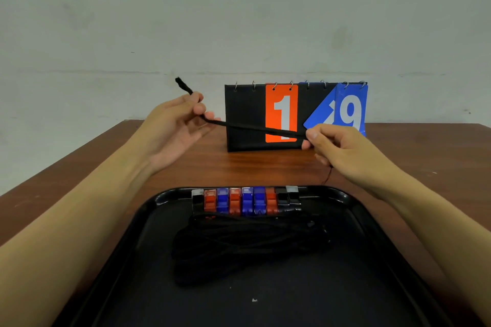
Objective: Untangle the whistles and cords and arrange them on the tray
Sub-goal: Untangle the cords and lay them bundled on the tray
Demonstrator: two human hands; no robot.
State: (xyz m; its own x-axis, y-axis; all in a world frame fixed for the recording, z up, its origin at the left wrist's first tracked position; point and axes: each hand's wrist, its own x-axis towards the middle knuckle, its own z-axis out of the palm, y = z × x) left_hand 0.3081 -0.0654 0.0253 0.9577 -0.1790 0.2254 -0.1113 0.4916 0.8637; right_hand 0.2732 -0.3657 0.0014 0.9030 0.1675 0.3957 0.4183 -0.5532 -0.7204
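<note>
A black cord (255, 129) is held taut in the air above the worktop (239, 167), beyond the tray (372, 233). It is pinched by the left hand (175, 127) near one end, with a short tail sticking up past the fingers, and pinched by the right hand (334, 146) at the other, where a thin thread hangs below the palm.

Whistles (245, 200) are lined up in a row at the tray's far edge: black, red and blue. Just in front of them lies a heap of black cords (249, 244), loosely bundled.

Risks, judged:
- The held cord could be dropped onto the heap and re-snagged, black on black.
- The whistle row could be knocked by the dangling thread or a forearm on lowering.
- The flip scoreboard (295, 117) standing close behind could be tipped if the cord is swung.

Worktop: dark reddish wood grain. Behind it a plain pale wall (239, 21), scuffed.
</note>
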